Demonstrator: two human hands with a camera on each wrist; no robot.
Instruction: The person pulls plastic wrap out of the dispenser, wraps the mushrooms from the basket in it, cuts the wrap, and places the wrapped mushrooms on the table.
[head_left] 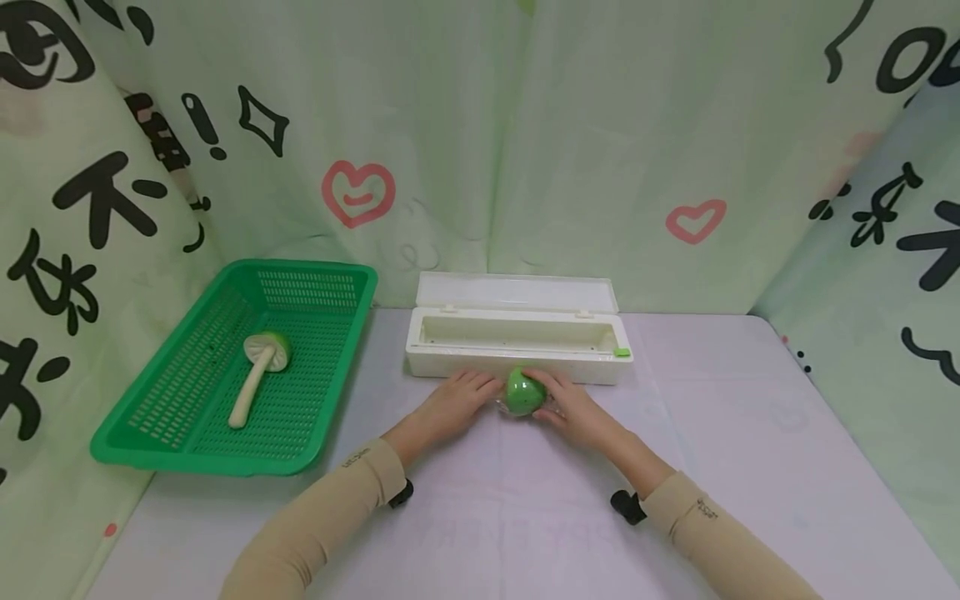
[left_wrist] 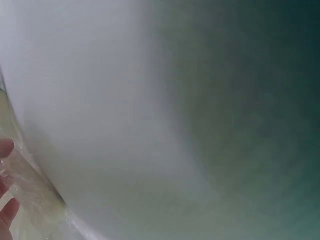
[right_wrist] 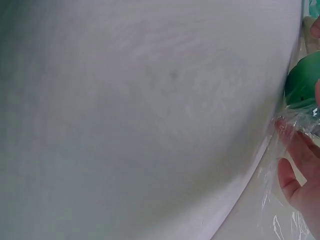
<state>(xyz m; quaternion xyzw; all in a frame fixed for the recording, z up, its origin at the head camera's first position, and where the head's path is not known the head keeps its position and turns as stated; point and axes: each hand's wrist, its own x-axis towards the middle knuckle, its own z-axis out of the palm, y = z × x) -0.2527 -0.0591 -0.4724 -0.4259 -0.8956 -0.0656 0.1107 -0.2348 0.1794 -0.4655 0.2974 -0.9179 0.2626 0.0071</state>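
Note:
A glossy green, rounded fruit-like thing (head_left: 525, 392) lies between both hands, right before a white box (head_left: 517, 367) with a raised lid. Clear plastic wrap (head_left: 513, 410) bunches around its lower side. The right hand (head_left: 573, 411) curls its fingers over the green thing's right side; in the right wrist view its fingers (right_wrist: 295, 145) lie in the crinkled film. From the left, the left hand (head_left: 453, 406) reaches the thing's edge. At the edge of the left wrist view, its fingertips (left_wrist: 9, 210) pinch at the film, which covers something pale.
A green perforated basket (head_left: 330, 425) stands at the left, with a green-capped, pale-stemmed mushroom (head_left: 258, 375) inside. The box carries a small green tab (head_left: 622, 352) at its right end. Printed curtains (head_left: 525, 167) enclose the white-covered table (head_left: 750, 433) at the back and sides.

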